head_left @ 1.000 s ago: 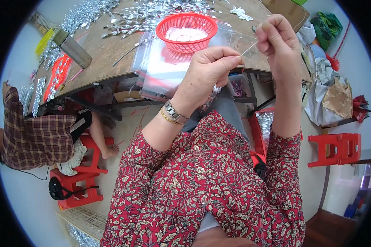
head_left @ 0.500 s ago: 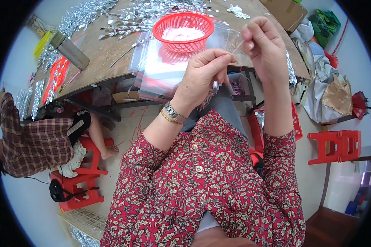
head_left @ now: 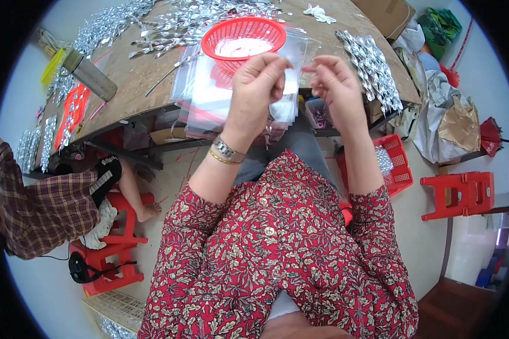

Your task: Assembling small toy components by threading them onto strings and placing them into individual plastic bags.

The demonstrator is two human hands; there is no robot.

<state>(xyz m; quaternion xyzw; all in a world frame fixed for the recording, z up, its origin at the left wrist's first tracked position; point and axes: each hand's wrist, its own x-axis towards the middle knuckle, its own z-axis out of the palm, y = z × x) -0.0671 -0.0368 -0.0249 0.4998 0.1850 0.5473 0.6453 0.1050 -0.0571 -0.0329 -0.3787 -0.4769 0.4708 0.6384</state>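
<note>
Hovering near the front edge of a brown wooden table (head_left: 136,76), two bare hands, slightly apart. Left hand (head_left: 252,85): fingers curled narrow, thumb close to forefinger; cannot tell whether anything fine is pinched there. A thin, twisted silvery strip (head_left: 268,131) shows just below it, attachment unclear. Right hand (head_left: 340,90): fingers half-bent, tips blurred and pointing leftward; hold cannot be told. Just beyond the left hand, a round red plastic mesh basket (head_left: 243,27), pale stringy contents, on stacked clear plastic sheets (head_left: 206,101). Right of the right hand, twisted silver foil strips (head_left: 373,70) drape over the table edge.
</note>
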